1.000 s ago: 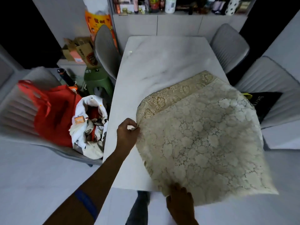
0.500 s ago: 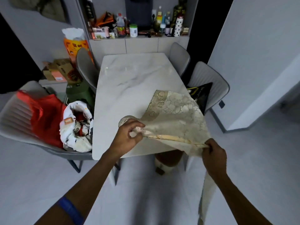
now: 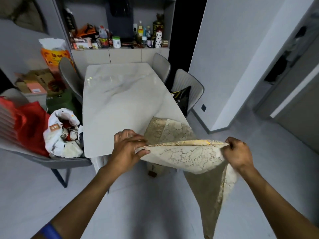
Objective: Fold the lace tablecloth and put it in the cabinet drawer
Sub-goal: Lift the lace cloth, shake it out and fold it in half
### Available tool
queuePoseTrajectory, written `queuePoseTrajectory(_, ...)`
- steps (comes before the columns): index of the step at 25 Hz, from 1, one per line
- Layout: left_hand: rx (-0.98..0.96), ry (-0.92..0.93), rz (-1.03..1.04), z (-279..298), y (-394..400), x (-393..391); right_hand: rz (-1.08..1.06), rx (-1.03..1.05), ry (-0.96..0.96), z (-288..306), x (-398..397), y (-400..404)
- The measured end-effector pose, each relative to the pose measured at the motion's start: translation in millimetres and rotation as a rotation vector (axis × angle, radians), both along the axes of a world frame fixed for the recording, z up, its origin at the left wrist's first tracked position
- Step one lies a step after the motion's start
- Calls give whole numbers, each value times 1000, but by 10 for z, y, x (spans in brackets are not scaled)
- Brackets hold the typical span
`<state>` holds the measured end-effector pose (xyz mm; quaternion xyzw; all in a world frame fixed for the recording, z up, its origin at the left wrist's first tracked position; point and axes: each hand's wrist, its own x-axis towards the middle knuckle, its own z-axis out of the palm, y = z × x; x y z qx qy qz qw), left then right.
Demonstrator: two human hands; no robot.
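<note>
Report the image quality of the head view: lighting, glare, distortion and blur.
Head view: dim, cool indoor light; a pale sheen on the marble table at its far left; strong wide-angle bending of walls and doorways at the edges; shelf clutter soft and hard to read; the left hand, the right hand and the lace tablecloth reasonably sharp.

Left forearm: bare, blue band point(image 3: 50, 232) around it near the frame's lower edge.
Right forearm: bare, nothing worn.
Hands: ungloved, no rings visible.

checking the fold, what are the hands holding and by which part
Both hands hold the lace tablecloth by its top folded edge: left hand pinches the left end, right hand the right end.
</note>
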<state>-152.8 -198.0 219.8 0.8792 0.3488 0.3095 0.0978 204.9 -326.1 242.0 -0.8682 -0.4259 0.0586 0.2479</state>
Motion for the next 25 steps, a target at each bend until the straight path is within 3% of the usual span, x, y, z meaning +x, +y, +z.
queuePoseTrajectory(2, -24, 31, -89, 224, -195, 237, -53, -84, -66, 33, 56, -199)
queuePoseTrajectory(4, -166, 79, -173, 416, -390, 517, 181, 12, -81, -12, -89, -362)
queuePoseTrajectory(6, -166, 150, -212, 525, -631, 869, 568, 72, 164, -60, -376, -515)
queuePoseTrajectory(8, -167, 159, -231, 605, -871, 1183, 717, 76, 461, -123, -589, -600)
queuePoseTrajectory(10, -193, 158, -237, 659, -1044, 1395, 660, 188, 586, -241, -591, -680)
queuePoseTrajectory(14, -505, 124, -124, 671, -1084, 1391, 499, 293, 796, -294, -121, -824)
queuePoseTrajectory(16, -719, 11, -108, 589, -1084, 1312, 467, 315, 870, -271, 87, -875)
queuePoseTrajectory(19, -1009, -313, -90, 431, -1168, 1208, 544, 342, 892, -253, 120, -955)
queuePoseTrajectory(22, -1129, -426, -75, 178, -1302, 1127, 575, 386, 936, -217, 41, -981)
queuePoseTrajectory(25, -1252, -710, -49, -64, -1382, 1097, 613, 353, 972, -265, 1, -963)
